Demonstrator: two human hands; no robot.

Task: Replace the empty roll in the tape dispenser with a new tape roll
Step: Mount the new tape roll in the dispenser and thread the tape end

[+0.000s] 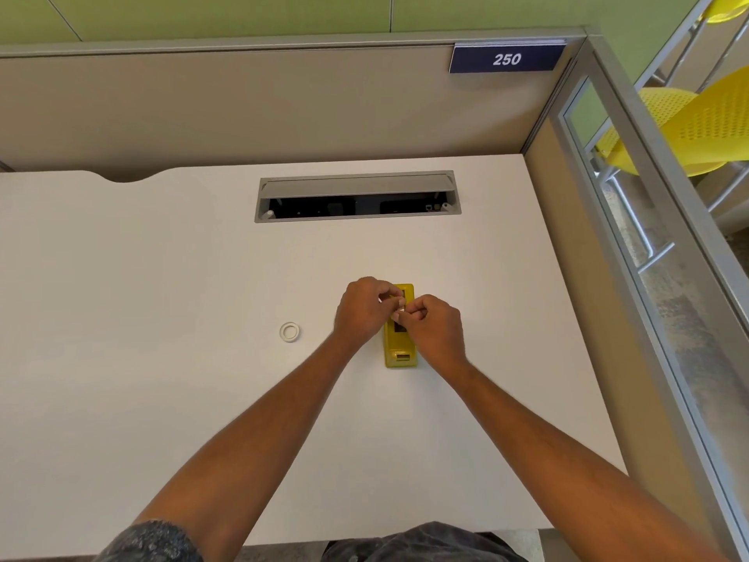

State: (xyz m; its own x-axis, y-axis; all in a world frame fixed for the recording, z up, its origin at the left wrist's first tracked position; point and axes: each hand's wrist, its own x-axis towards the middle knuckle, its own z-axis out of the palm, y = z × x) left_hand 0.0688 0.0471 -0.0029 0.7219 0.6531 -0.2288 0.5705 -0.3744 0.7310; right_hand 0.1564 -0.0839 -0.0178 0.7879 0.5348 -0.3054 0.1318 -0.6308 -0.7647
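A yellow tape dispenser (400, 350) lies lengthwise on the white desk (162, 298), its cutter end toward me. Both hands are over its middle. My left hand (360, 314) and my right hand (431, 332) pinch a small pale piece between their fingertips, just above the dispenser's open well; it looks like a roll or spindle, but the fingers hide most of it. A white tape roll (289, 332) lies flat on the desk, a short way left of my left hand and apart from it.
A grey cable hatch (356, 196) is set into the desk behind the dispenser. Beige partition walls close the back and right sides, with a blue sign reading 250 (506, 58). Yellow chairs (689, 127) stand beyond the right partition.
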